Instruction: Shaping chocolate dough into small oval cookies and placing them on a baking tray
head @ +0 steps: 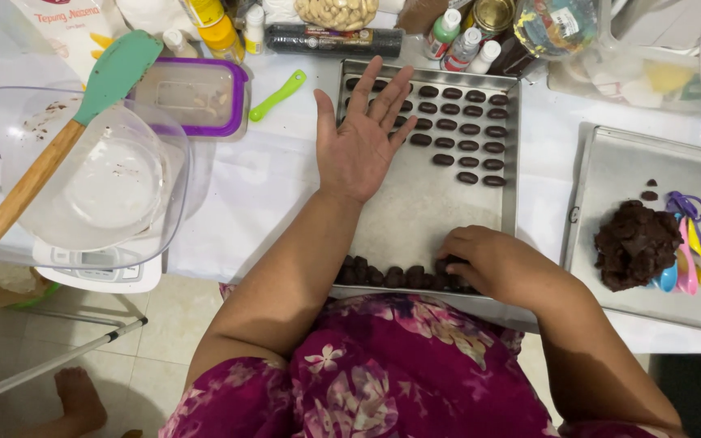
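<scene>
The right hand [492,261] is curled over the near row of dough pieces [399,276], fingertips pinched down on one of them at the right end of that row; whether it is lifted or only pressed, I cannot tell. The left hand [360,138] lies flat and spread, palm down, holding nothing, on the baking tray [415,203] near its far left corner, fingers partly over the far rows of pieces [468,130].

The pieces are small, dark and oval, and look soft and a bit sticky, so they would likely dent under a firm squeeze; a light pinch at the sides seems the safest hold. They look very light.

To the right of the baking tray sits a second tray [634,174] with a lump of dark dough [634,246] and coloured measuring spoons [691,243] beside it. Left of the baking tray stands a clear mixing bowl [99,174] on a scale [99,272], with a wooden-handled spatula [58,146] resting across it, then a purple-rimmed container [196,97] and a green scraper [277,95]. Bottles and packets crowd the far edge.
</scene>
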